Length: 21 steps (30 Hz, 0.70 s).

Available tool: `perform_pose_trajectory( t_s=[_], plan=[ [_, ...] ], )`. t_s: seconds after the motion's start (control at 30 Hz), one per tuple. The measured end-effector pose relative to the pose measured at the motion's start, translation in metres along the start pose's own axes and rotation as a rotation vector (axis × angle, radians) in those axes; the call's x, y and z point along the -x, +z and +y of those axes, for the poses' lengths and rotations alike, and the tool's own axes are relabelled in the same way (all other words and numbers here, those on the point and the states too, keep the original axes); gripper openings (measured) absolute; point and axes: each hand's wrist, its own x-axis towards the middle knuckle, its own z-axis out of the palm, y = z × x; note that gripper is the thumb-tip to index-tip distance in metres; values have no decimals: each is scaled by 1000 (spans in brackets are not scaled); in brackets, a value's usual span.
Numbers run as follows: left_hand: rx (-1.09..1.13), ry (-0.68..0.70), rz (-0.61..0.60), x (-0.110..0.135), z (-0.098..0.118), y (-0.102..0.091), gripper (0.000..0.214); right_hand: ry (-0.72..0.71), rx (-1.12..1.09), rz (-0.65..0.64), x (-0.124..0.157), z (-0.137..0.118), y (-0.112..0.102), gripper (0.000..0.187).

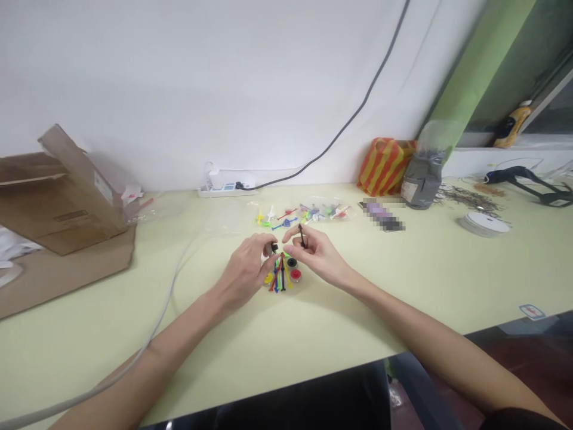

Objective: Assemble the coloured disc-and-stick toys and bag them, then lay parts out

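Observation:
My left hand [242, 266] pinches a small round piece with a black top [274, 246] between thumb and fingers; its lower part is mostly hidden. A black plastic arrow [302, 237] points upward from the fingers of my right hand [324, 258], which are closed on it. Below and between both hands lies a bunch of coloured plastic arrows [282, 279] in red, blue, green, black and yellow. Beside them on the table sit round clear-rimmed pieces: a red one [296, 275], a black one [292, 263] and a yellow one [268, 278], partly covered by my left hand.
Behind my hands lie more coloured arrows [286, 223] and filled clear bags [329, 212]. A power strip [219, 191] stands against the wall. An open cardboard box [80, 209] is at left; a phone [380, 215], striped bag [380, 167] and white spool [484, 224] are at right.

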Motion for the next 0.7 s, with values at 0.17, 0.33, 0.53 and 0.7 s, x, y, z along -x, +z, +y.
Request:
perform_pose_trajectory(
  t_s=[0.17, 0.33, 0.53, 0.7],
  plan=[
    [0, -24, -22, 5, -4, 8, 20, -9, 108, 56, 1, 12, 10, 37],
    [-20, -27, -24, 3, -9, 3, 41, -68, 340, 101, -3, 9, -8, 26],
    [-69, -149, -19, 0, -23, 2, 39, 93, 1059, -68, -11, 18, -51, 8],
    [-57, -197, -32, 1, -33, 6, 39, 179, 1131, -193, -13, 27, -57, 12]
  ],
)
